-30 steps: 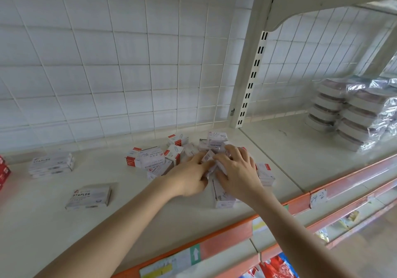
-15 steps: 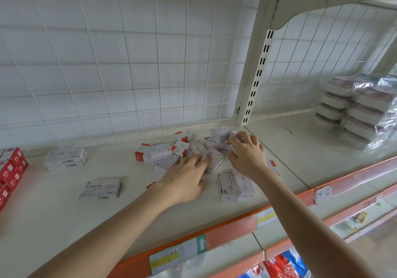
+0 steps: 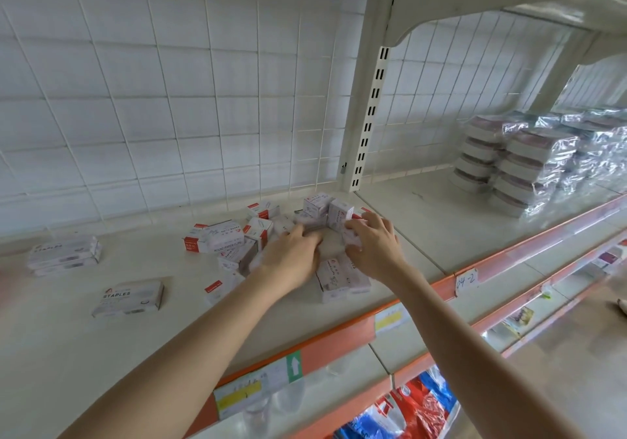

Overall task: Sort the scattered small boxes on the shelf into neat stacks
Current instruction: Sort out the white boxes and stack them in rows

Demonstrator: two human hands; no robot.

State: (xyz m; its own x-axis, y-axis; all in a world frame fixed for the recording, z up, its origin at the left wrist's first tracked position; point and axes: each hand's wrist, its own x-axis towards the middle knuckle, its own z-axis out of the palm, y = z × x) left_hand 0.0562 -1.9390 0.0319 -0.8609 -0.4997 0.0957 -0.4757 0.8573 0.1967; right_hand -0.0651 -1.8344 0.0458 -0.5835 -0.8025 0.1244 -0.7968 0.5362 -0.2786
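Several small white-and-red paper-clip boxes (image 3: pixel 224 237) lie scattered in a heap on the cream shelf (image 3: pixel 68 337), near its back. My left hand (image 3: pixel 291 257) rests palm down in the heap, its fingers reaching onto a small box (image 3: pixel 307 220). My right hand (image 3: pixel 375 243) grips a small white box (image 3: pixel 353 235) at the heap's right side. In front of both hands lies a flat pair of white boxes (image 3: pixel 341 277). A single staples box (image 3: pixel 130 298) lies to the left, and a short stack of staples boxes (image 3: pixel 64 255) sits further back left.
The wire-grid back panel (image 3: pixel 169 99) closes the rear. A slotted upright post (image 3: pixel 369 116) divides this bay from the right one, where wrapped stacks of containers (image 3: pixel 522 164) stand. The orange price rail (image 3: pixel 339 340) marks the front edge; lower shelves hold packets (image 3: pixel 407 411).
My right hand has dropped slightly from the back of the heap and closed round a small box. My left hand reached further back into the heap. The view shifted a little.
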